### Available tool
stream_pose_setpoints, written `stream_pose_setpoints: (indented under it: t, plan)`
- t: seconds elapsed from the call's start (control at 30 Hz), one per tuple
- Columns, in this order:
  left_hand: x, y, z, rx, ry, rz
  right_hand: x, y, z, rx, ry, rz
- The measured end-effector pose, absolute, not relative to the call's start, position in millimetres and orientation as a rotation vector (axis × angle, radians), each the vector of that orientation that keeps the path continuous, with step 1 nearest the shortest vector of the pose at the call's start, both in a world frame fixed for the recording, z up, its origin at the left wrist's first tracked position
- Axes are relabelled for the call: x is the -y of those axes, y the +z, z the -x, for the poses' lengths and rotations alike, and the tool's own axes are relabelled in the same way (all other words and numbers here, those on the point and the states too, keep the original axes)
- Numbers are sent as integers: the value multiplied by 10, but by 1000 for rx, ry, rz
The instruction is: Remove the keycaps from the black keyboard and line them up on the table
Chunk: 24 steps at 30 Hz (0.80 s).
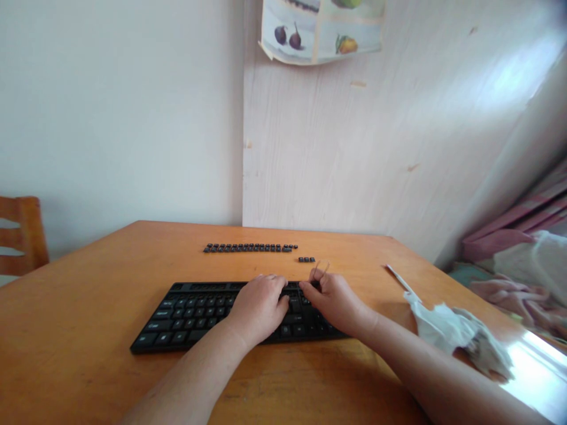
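A black keyboard [195, 316] lies on the wooden table, with bare slots along its top row. My left hand [261, 304] is closed over its upper middle, fingers at the back edge and thumb on the keys. Over the right part of the keyboard, my right hand [330, 298] pinches a thin wire keycap puller [322, 270]; two wire ends stick up above the fingers, and its lower end is hidden. Behind the keyboard, loose black keycaps [248, 248] sit in two neat rows. A few more keycaps [306, 260] stand closer, near my right hand.
On the right of the table [88, 307] lie a crumpled whitish plastic bag [443, 327] and a slim pale stick-like object [398, 277]. A wooden chair [31, 230] stands at the left. Pinkish fabric [509, 298] is piled beyond the right edge. A wall closes off the back.
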<state>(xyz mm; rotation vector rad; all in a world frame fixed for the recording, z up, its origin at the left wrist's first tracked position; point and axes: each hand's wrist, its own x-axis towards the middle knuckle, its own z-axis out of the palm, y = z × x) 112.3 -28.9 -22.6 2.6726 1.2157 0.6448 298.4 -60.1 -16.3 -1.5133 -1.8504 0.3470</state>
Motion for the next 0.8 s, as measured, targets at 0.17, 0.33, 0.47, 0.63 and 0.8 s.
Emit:
stream_pose_setpoints:
  t: [0.17, 0.33, 0.47, 0.63, 0.8]
  plan:
    - [301, -208, -1132, -1244, 620, -2662, 588, -180, -2997, 1781, 466, 1516]
    - [302, -220, -1136, -1256, 628, -2664, 579, -206, -3012, 1726, 579, 1534]
    - [314, -205, -1138, -1238, 633, -2685, 603, -212, -2983, 1777, 443, 1532]
    - [337, -157, -1148, -1250, 600, -2703, 599, -245, -2978, 1711, 452, 1590]
    - [327, -163, -1140, -1209, 628, -2746, 538, -301, -3092, 1600, 587, 1612]
